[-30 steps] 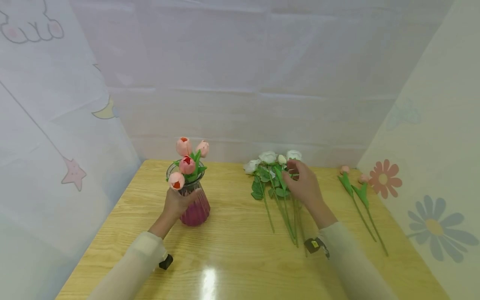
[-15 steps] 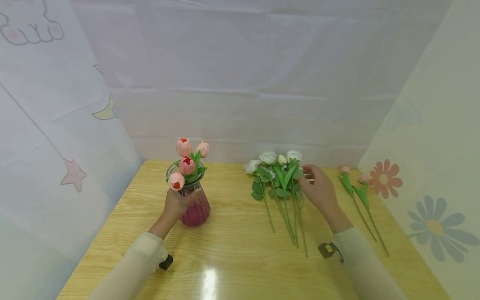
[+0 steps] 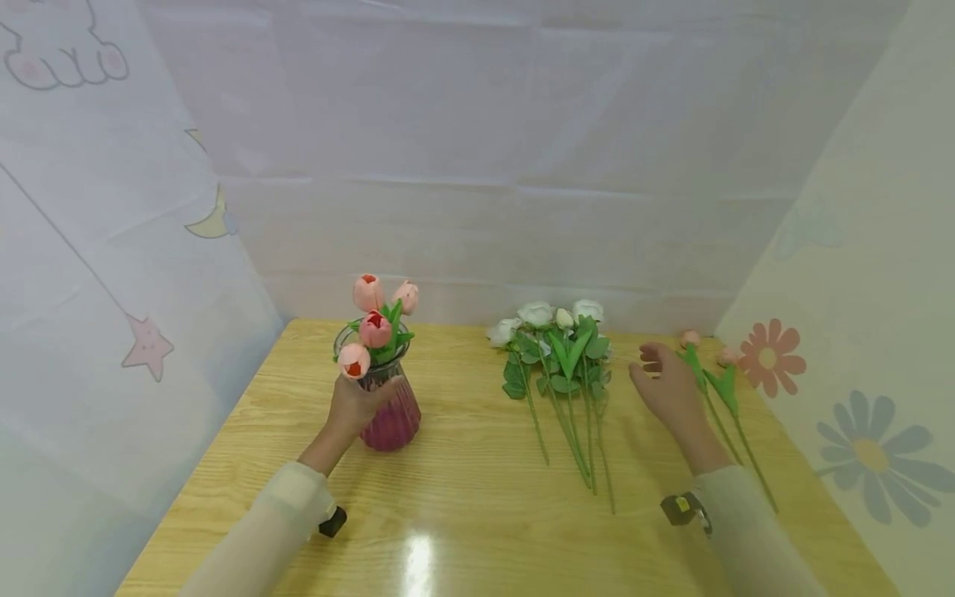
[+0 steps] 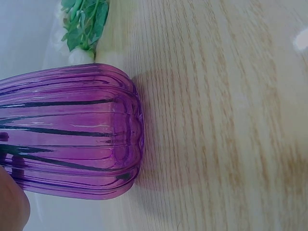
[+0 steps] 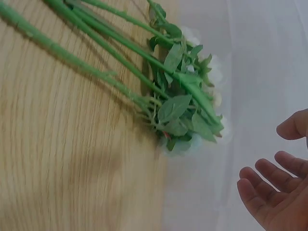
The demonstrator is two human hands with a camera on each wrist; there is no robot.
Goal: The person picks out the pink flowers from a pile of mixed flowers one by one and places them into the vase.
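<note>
A ribbed glass vase [image 3: 391,419], purple at the base, stands on the left of the table, held by my left hand [image 3: 354,408] around its neck. Several pink tulips [image 3: 375,330] rise from its mouth; their dark stems show through the glass in the left wrist view. My right hand [image 3: 667,388] is in the air with nothing in it, fingers loosely bent and spread from the thumb. It is between a bunch of white roses [image 3: 535,314] with a white tulip [image 3: 564,319] on top, and two pink tulips [image 3: 722,385] lying at the right.
The wooden table [image 3: 477,497] meets a pale cloth backdrop [image 3: 477,207] at its back edge. Printed cloth walls [image 3: 843,332] stand at both sides. The rose stems [image 5: 86,57] point toward the front edge.
My right hand has moved right, away from the white flowers, toward the two pink tulips lying on the table. My left hand and the vase have stayed in place.
</note>
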